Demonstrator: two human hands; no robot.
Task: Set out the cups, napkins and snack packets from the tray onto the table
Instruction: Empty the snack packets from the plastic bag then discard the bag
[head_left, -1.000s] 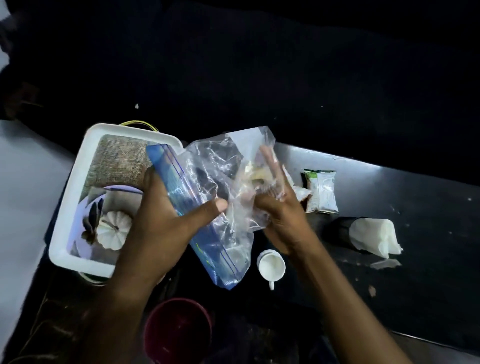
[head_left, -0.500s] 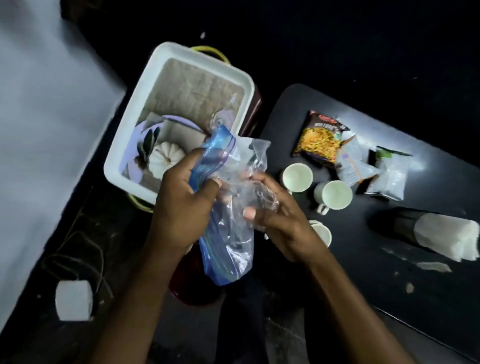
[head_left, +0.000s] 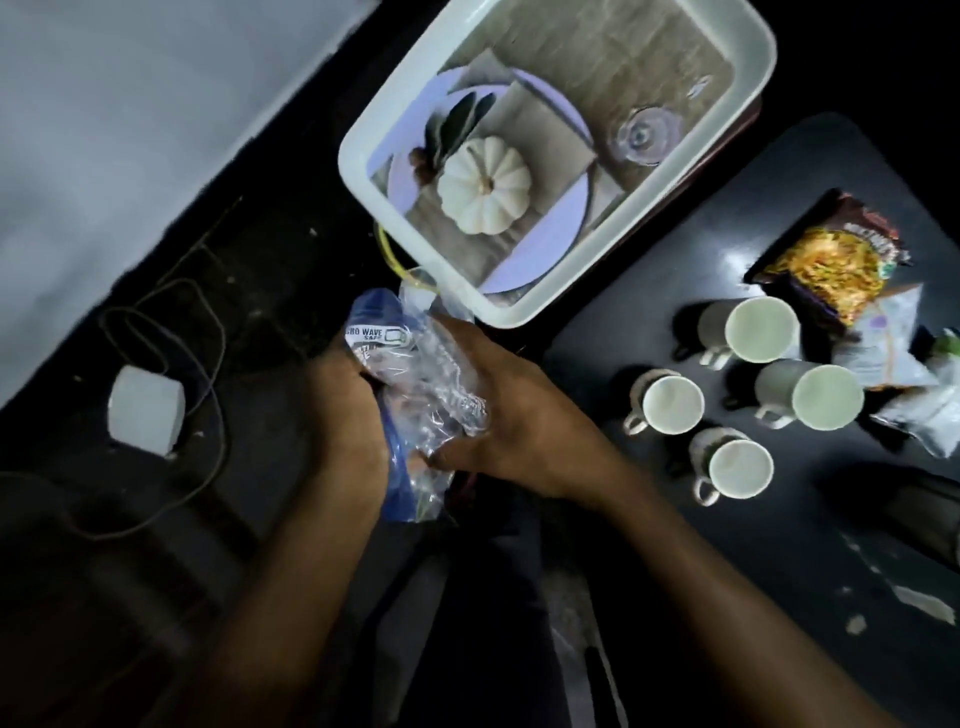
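A crumpled clear zip bag (head_left: 415, 384) with a blue seal is squeezed between my left hand (head_left: 345, 421) and my right hand (head_left: 511, 421), just below the white tray's (head_left: 363, 182) near corner. Both hands grip it. Several white cups (head_left: 672, 404) stand upright on the dark table (head_left: 753, 545) at the right. Beside them lie a yellow-and-brown snack packet (head_left: 826, 265) and a few pale packets (head_left: 883, 343). Whether the bag holds anything is unclear.
The tray's floor carries a printed picture of a plate and white pumpkin, and a clear glass (head_left: 647, 135) lies in it. A white block (head_left: 145, 410) and a looped cable (head_left: 171, 332) lie on the dark floor at left. A dark object (head_left: 914, 514) sits at the table's right edge.
The view has swung down and left, so tray and cups sit higher and further right. My hands have crushed the bag into a tighter bundle, lower and closer together.
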